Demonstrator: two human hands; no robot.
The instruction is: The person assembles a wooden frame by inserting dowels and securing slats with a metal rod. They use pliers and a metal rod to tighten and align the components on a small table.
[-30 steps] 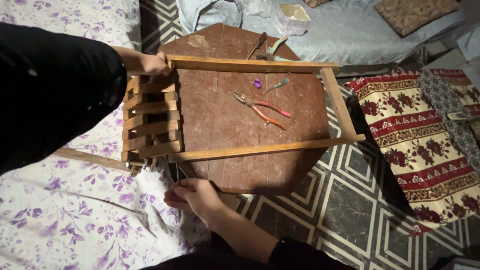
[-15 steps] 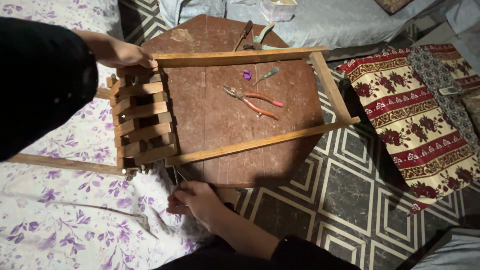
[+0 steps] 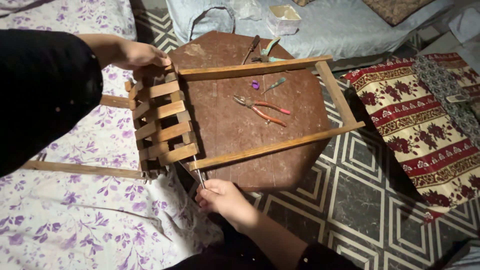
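Patterned grey floor tiles [image 3: 350, 200] are seen beneath a low, dark-brown octagonal table [image 3: 225, 130], with a purple-flowered white sheet [image 3: 75, 220] to the left, a red floral rug [image 3: 425, 125] to the right and a pale blue cushion [image 3: 340, 25] at the far side. A wooden frame [image 3: 260, 150] is laid across the table: two long rails are joined by a crosspiece at the right, and a woven panel of wooden slats [image 3: 162, 125] is set at its left end. The far left corner of the slat panel is gripped by the left hand [image 3: 137, 54], fingers closed over the wood. A thin metal tool [image 3: 198, 176] is held in the closed right hand [image 3: 222, 197] at the near edge of the table, its shaft pointing up to the near corner of the panel, where the near rail meets it. Red-handled pliers [image 3: 262, 109] are lying on the tabletop between the rails, with a small purple piece [image 3: 255, 85] and a small screwdriver [image 3: 273, 85] just beyond. Farther off, a dark-handled screwdriver [image 3: 251, 47] and a white box [image 3: 283, 19] are seen
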